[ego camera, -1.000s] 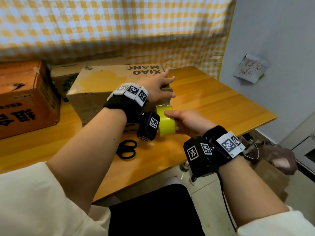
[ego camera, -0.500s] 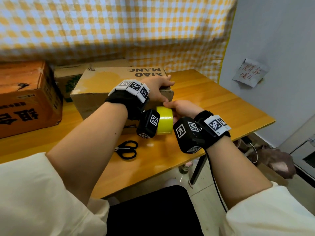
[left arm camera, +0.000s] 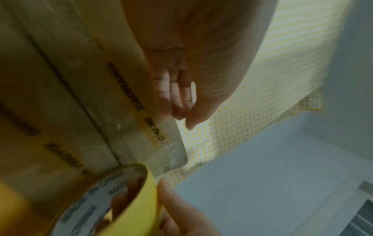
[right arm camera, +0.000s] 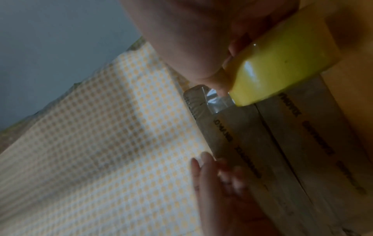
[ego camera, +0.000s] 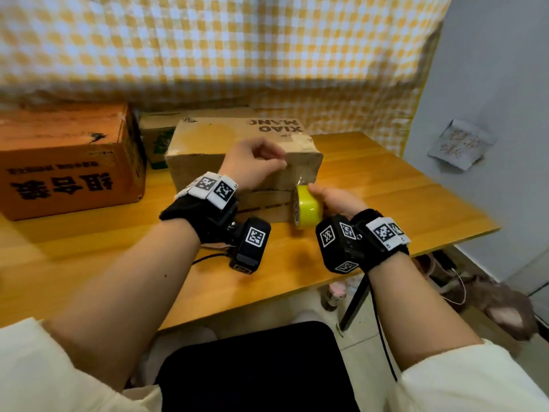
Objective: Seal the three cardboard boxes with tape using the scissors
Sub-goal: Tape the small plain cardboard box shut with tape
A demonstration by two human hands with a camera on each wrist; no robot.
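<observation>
Against the box front, right hand grips tape roll; left hand rests curled, empty

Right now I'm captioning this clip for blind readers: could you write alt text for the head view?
A right hand holds a yellow tape roll against the front of a brown cardboard box on a wooden table, while the left hand rests on the box's top edge. An orange box stands to the left.
</observation>
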